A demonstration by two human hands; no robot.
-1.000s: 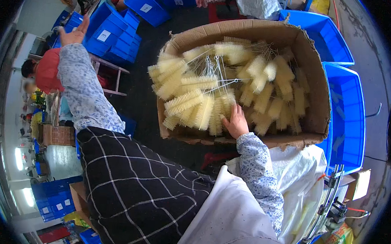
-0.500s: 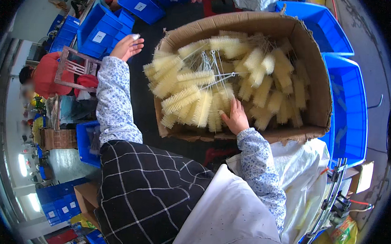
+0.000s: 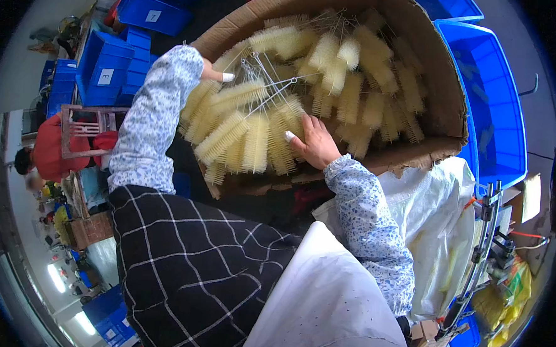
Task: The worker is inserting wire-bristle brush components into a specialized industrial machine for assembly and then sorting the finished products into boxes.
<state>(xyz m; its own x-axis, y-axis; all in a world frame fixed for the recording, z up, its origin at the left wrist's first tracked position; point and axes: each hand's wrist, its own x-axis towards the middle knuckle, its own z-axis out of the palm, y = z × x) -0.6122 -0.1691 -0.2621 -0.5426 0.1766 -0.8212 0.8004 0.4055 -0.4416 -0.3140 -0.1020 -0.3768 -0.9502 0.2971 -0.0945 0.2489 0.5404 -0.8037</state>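
A large cardboard box (image 3: 448,101) holds several pale yellow bristle brushes (image 3: 364,96) with twisted wire handles (image 3: 267,85). My right hand (image 3: 316,143) lies on a bunch of brushes (image 3: 254,141) at the box's near side, thumb and fingers closed over their ends. My left hand (image 3: 209,71) reaches in over the box's left rim. Its thumb shows a white fingertip cover, and its fingers are hidden among the brushes. Both arms wear blue-flowered sleeves.
Blue plastic bins stand right of the box (image 3: 495,109) and in stacks at the left (image 3: 104,70). A white sack (image 3: 436,207) lies under my right forearm, beside a metal frame (image 3: 485,247). A person in red (image 3: 49,152) sits at the far left. Dark checked cloth (image 3: 191,269) covers my front.
My left arm has swung in from the blue bins at the far left to the brushes in the box. My right hand has stayed on the brush bunch.
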